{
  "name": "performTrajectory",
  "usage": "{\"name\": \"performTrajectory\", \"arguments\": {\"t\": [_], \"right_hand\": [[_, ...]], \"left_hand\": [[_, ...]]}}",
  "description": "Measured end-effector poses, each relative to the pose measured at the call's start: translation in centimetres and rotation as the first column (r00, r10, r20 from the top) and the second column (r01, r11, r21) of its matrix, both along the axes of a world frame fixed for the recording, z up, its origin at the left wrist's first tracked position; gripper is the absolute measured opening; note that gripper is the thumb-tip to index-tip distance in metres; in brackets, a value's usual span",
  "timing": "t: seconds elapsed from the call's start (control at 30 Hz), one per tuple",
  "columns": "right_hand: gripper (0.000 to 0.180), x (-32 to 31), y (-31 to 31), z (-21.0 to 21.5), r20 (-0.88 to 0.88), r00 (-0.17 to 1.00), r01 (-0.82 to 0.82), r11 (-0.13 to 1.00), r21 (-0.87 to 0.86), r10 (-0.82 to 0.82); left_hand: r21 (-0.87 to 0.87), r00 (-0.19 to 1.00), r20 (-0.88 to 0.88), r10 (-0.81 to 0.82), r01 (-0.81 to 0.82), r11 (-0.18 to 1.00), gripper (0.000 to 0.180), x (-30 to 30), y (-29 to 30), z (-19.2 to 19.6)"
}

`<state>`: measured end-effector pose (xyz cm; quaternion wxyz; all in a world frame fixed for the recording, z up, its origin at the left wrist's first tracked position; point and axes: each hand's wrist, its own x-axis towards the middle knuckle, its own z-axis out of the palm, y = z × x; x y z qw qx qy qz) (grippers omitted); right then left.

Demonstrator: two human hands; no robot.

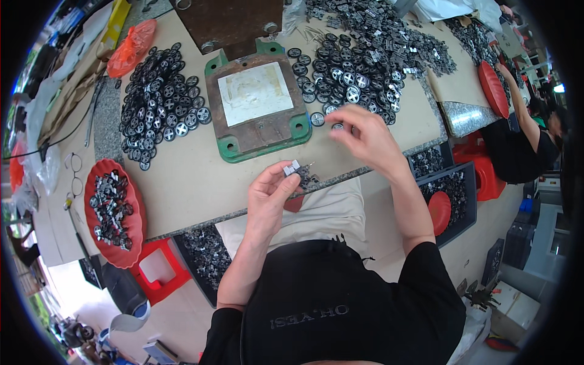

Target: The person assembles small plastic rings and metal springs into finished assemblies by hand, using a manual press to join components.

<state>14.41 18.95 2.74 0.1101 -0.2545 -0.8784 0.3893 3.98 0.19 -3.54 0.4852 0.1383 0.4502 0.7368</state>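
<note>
My left hand (271, 190) is closed near the bench's front edge, with thumb and fingers pinching a small grey and black plastic part (305, 176). A thin pin sticks out from the part's upper side. Farther right and a little higher, my right hand (368, 139) hangs over the bench with thumb and fingers curled together around a small black wheel (337, 126), only partly visible. Close by its fingertips lies a loose wheel (317, 119) with silver spokes. A heap of similar wheels (347, 76) spreads just beyond the right hand.
A green-edged metal press base (261, 135) with a pale pad stands mid-bench. Another wheel pile (161, 100) lies left of it, and grey plastic parts (389, 30) are heaped at the far right. A red dish (135, 228) holds parts. At right, another person's arm (524, 109) reaches forward.
</note>
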Motion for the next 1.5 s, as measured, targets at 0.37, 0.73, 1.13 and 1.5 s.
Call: {"name": "performTrajectory", "arguments": {"t": [0.37,0.73,1.13,1.5], "right_hand": [[0.022,-1.3,0.0,-2.9,-0.118,0.992,0.001,0.939,0.345,0.042],[0.020,1.0,-4.5,-2.1,-0.240,0.953,-0.081,0.610,-0.788,-0.185],[0.041,0.4,-1.9,-4.4,-0.515,0.853,-0.510,0.343,-0.789,0.082],[0.037,0.4,-1.5,-3.3,-0.417,0.894,-0.429,0.589,-0.685,0.166]], "left_hand": [[0.032,0.998,0.056,0.018,-0.020,0.999,0.023,-0.3,-0.4,0.2],[0.024,0.999,0.025,0.037,-0.038,0.999,0.020,-0.2,0.1,0.3],[0.013,0.985,0.138,-0.101,0.100,0.995,0.025,-0.5,-0.4,0.7],[-0.044,0.996,-0.081,-0.021,0.017,0.999,0.023,-0.5,-0.3,1.2]]}}
